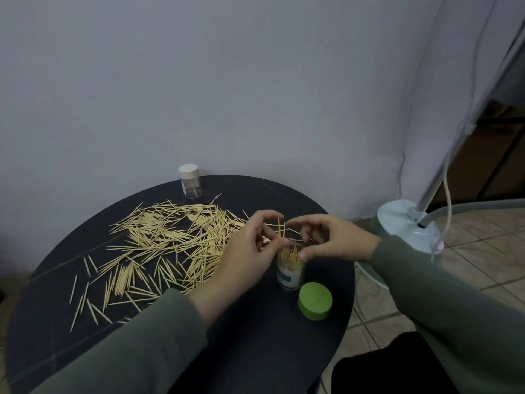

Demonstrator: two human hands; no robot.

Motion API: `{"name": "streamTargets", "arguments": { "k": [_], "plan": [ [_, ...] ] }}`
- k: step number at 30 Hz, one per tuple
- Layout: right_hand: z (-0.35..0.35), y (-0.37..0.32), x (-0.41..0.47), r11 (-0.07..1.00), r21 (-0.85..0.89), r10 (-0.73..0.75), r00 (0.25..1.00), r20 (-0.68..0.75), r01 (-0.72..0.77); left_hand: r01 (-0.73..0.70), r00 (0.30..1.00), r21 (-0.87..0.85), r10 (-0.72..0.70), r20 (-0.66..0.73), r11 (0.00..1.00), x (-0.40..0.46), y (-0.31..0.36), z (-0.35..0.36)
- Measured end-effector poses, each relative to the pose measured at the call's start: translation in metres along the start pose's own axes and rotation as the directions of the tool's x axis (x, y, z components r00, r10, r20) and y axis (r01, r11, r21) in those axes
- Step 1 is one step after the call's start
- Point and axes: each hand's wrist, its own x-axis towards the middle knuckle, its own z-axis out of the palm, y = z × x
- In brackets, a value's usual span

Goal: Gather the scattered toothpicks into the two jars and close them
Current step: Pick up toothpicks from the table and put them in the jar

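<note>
Both hands meet directly above the open jar (290, 268): left hand (250, 251) pinches upright toothpicks (281, 231), points down; right hand (326, 240), fingers curled, steadies its rim. Loose pile (170, 243) lies leftward on the counter (255, 351).

No text can be read anywhere. The open jar (290, 271), lower centre of the frame, carries a white label with a green patch, but its print is too blurred to make out.

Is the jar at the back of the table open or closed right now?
Closed. The back jar stands upright with its white cap on top; only a few toothpicks show through its clear wall.
</note>
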Motion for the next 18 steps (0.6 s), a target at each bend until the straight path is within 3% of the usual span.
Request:
{"name": "streamTargets", "arguments": {
  "k": [5, 11, 18],
  "plan": [
    [0.006, -0.002, 0.000, 0.975, -0.218, 0.055, 0.996, 0.071, -0.038, -0.157, 0.988, 0.250, 0.154, 0.030, 0.956, -0.004, 0.001, 0.000],
    [0.006, -0.006, -0.002, 0.956, -0.288, 0.074, 0.995, 0.060, -0.054, -0.286, 0.956, 0.426, 0.289, 0.060, 0.858, 0.000, -0.006, -0.005],
    [0.006, -0.013, -0.003, 0.931, -0.362, 0.054, 0.998, 0.017, -0.044, -0.343, 0.935, 0.398, 0.271, 0.229, 0.851, 0.004, 0.002, -0.023]
  ]
}}
